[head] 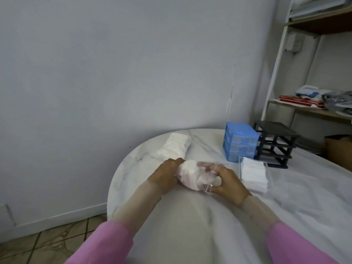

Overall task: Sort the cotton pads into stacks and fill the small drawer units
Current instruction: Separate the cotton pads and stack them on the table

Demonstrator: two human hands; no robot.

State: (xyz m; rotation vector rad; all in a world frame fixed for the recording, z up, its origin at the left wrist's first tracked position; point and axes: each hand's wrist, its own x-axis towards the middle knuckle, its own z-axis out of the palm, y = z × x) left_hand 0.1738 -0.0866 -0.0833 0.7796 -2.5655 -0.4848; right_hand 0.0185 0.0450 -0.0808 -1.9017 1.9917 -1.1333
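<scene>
My left hand (165, 175) grips the left end of a clear plastic bag of round white cotton pads (192, 177) over the white marble table (133, 168). My right hand (229, 182) pinches the bag's clear open end. A second bag of round pads (176, 147) lies farther back. To the right, square white pads (254, 174) are stacked in a clear tray. Behind them stand a blue drawer unit (240, 143) with three closed drawers and a black drawer frame (275, 145) without drawers.
A wall runs close behind and left of the table. A shelf rack (304, 109) with red boxes and bags stands at the right, with a cardboard box (337, 149) below it. Tiled floor shows at the lower left.
</scene>
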